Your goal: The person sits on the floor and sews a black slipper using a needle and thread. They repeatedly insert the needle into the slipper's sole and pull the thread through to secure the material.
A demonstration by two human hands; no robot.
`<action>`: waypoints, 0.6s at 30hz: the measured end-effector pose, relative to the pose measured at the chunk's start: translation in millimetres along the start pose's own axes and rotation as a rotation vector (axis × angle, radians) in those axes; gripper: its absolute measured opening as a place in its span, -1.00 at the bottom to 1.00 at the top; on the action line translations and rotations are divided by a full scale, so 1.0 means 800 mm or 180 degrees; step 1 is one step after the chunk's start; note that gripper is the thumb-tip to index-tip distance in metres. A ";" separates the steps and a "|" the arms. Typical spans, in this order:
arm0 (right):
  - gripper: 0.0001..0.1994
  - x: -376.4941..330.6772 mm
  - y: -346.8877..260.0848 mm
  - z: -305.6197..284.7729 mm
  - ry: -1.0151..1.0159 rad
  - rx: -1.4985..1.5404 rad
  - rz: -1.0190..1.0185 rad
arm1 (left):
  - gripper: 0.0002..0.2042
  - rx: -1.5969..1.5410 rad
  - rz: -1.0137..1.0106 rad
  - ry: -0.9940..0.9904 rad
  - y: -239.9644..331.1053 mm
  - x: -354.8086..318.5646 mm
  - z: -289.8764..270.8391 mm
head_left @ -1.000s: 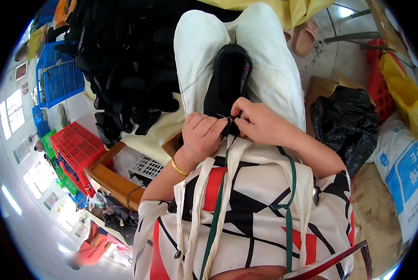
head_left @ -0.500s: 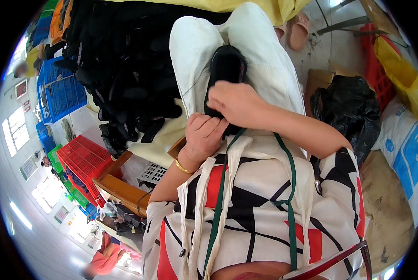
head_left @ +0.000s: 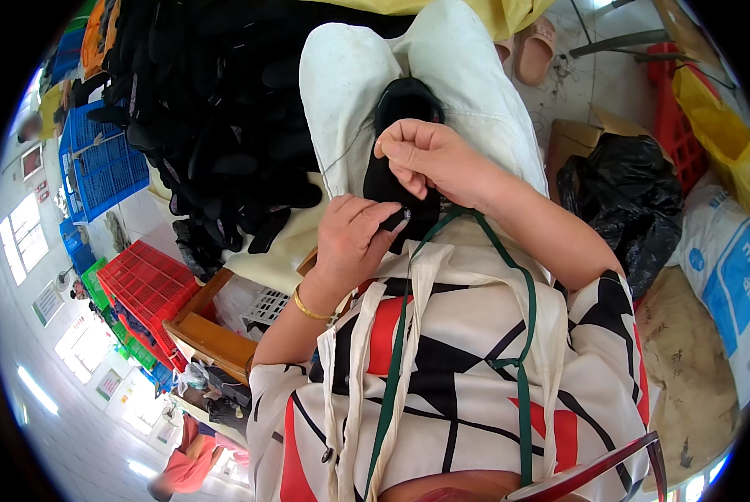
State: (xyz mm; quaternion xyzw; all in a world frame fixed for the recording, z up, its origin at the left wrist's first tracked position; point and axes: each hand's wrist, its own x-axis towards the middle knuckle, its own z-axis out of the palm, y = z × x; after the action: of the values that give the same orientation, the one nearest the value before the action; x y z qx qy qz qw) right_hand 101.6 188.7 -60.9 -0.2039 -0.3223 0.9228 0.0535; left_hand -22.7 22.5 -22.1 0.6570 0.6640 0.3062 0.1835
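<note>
A black fabric shoe lies lengthwise on the white cloth over my lap, its rounded end away from me. My left hand is closed beside its near end, thumb and fingers pinching a small black piece with a pale tip. Whether that piece belongs to the shoe, I cannot tell. Above the shoe's middle, my right hand has its thumb and forefinger pressed together and the other fingers curled. Anything in that pinch is too small to make out. The right hand hides part of the shoe.
A big heap of black shoes lies to the left on pale yellow cloth. Below it are a wooden drawer and a red crate. On the right are a black plastic bag and a white-and-blue sack. Pink slippers rest on the floor.
My right hand has lifted off the shoe and moved slightly up. My left hand has shifted a little left, and the hands are farther apart, with the small black piece now showing.
</note>
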 end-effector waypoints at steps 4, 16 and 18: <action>-0.80 -0.014 -0.016 0.006 -0.0091 -0.0775 0.0545 | -0.66 -0.0065 -0.0006 -0.0183 0.001 0.004 -0.006; -0.82 0.013 -0.004 0.010 0.0264 0.0396 0.0619 | -0.81 -0.0355 -0.0382 -0.0495 -0.004 0.017 -0.013; -0.82 0.016 -0.003 0.011 0.0275 0.0419 0.0532 | -0.84 -0.0424 -0.0479 -0.0521 -0.004 0.019 -0.014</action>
State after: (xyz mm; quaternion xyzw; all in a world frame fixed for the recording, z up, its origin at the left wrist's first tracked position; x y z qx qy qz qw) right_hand 86.3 188.5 -57.3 -0.2658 -0.2403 0.9336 0.0036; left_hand -33.3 35.9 -13.5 0.6145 0.6724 0.2803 0.3028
